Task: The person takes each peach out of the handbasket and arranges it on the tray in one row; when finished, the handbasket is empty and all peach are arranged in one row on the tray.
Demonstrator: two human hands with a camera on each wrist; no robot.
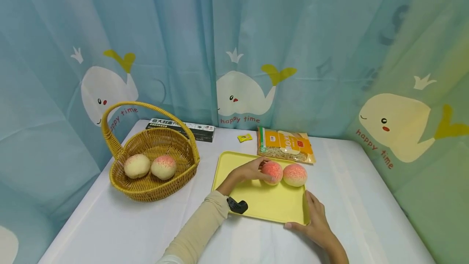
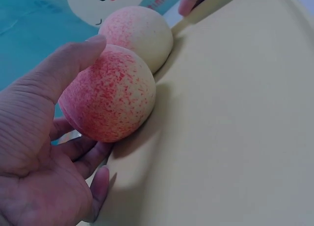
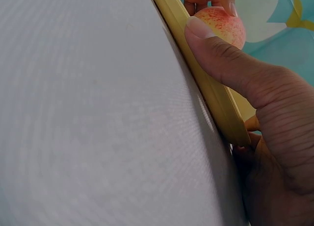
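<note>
On the yellow tray (image 1: 267, 209), two pink-and-cream peaches sit side by side near the back right corner. My left hand (image 1: 253, 169) grips the redder peach (image 1: 272, 173), with the thumb on one side and curled fingers on the other, as the left wrist view shows. The paler peach (image 1: 295, 175) stands right against it, at the tray's right end. My right hand (image 1: 316, 221) holds the tray's front right corner. In the right wrist view its thumb (image 3: 216, 49) lies along the tray's front rim, and its fingers go round the corner, partly hidden.
At the left, a wicker basket (image 1: 154, 194) with a tall handle holds two more peaches (image 1: 163, 167). Behind it lies a dark flat box (image 1: 203, 132). A small yellow packet (image 1: 244, 137) and an orange food bag (image 1: 286, 144) lie behind the tray. A whale-print curtain (image 1: 183, 72) surrounds the table.
</note>
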